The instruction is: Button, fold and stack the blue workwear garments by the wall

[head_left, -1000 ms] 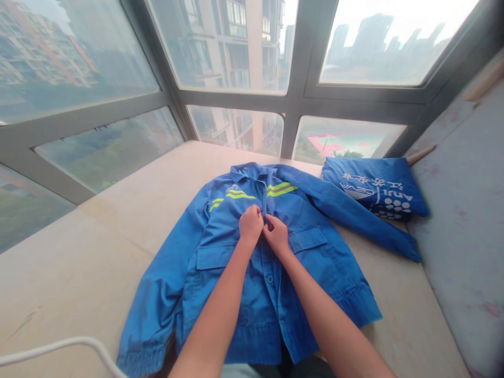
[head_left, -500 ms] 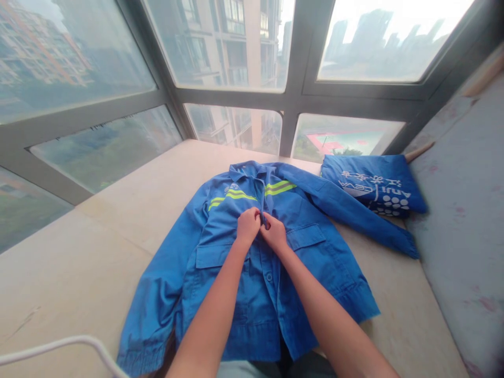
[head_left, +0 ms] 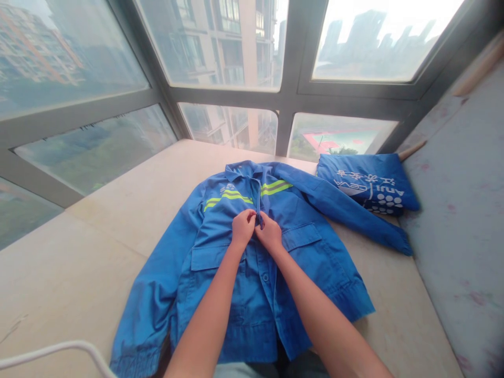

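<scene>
A blue work jacket with yellow-green and grey stripes across the chest lies front up, its collar toward the window. My left hand pinches the front placket from the left, at mid-chest just below the stripes. Close beside it, my right hand grips the opposite front edge with bent fingers. What sits exactly between the fingertips is hidden. Lower on the placket a round button shows, and the two front edges part near the hem.
A folded blue bundle with white lettering lies at the back right, by the patterned wall. The jacket rests on a pale ledge below grey-framed windows. A white cable curves in at the lower left.
My hands stay at the same spot on the placket, with the fingers shifting slightly and the right fingertips closing in. The whole view has slid a little to the left.
</scene>
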A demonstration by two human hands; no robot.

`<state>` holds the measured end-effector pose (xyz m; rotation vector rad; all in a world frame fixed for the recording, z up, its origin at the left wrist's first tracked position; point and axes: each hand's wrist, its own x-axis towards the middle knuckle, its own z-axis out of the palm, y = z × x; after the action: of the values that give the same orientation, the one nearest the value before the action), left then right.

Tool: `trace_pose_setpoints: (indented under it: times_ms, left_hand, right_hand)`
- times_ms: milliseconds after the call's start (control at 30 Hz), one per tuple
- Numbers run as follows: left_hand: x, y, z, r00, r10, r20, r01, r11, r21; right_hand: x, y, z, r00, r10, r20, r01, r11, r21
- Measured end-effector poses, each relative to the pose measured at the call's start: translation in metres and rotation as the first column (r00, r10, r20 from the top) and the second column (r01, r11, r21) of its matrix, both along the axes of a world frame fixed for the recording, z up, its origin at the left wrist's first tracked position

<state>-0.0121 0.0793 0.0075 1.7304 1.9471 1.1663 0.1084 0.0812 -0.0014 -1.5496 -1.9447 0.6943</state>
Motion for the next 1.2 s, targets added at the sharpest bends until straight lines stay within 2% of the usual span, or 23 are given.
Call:
trace_pose_setpoints:
  times_ms: [200, 400, 567, 700, 933, 1067, 1200]
  left_hand:
    - [0.003, -0.001, 0.002, 1.000, 0.004, 0.029, -0.004, 1.000, 0.002]
    - [0.012, 0.004, 0.003, 0.982, 0.078, 0.171, -0.073, 0.997, -0.032]
    - [0.011, 0.012, 0.001, 0.943, 0.114, 0.312, -0.100, 0.993, -0.063]
    - [0.005, 0.018, -0.006, 0.903, 0.143, 0.406, -0.117, 0.989, -0.088]
    - [0.005, 0.021, -0.016, 0.786, 0.238, 0.571, -0.181, 0.971, -0.156]
    - [0.003, 0.023, -0.020, 0.745, 0.268, 0.611, -0.208, 0.964, -0.168]
    - [0.002, 0.022, -0.023, 0.758, 0.255, 0.601, -0.223, 0.966, -0.129]
  right_hand:
    - [-0.001, -0.001, 0.001, 0.999, 0.006, 0.040, -0.006, 1.000, 0.007]
    - [-0.001, -0.004, -0.001, 0.997, 0.052, 0.050, -0.055, 0.997, 0.054]
    - [0.000, -0.005, -0.002, 0.997, 0.075, -0.036, -0.071, 0.993, 0.095]
    - [0.002, -0.003, -0.002, 0.990, 0.073, -0.121, -0.064, 0.995, 0.077]
    - [0.001, -0.002, 0.001, 0.982, 0.041, -0.184, -0.029, 0.997, 0.070]
    - [0.001, -0.002, 0.004, 0.981, 0.034, -0.190, -0.024, 0.998, 0.053]
    - [0.000, 0.000, 0.003, 0.980, 0.010, -0.197, -0.009, 1.000, 0.008]
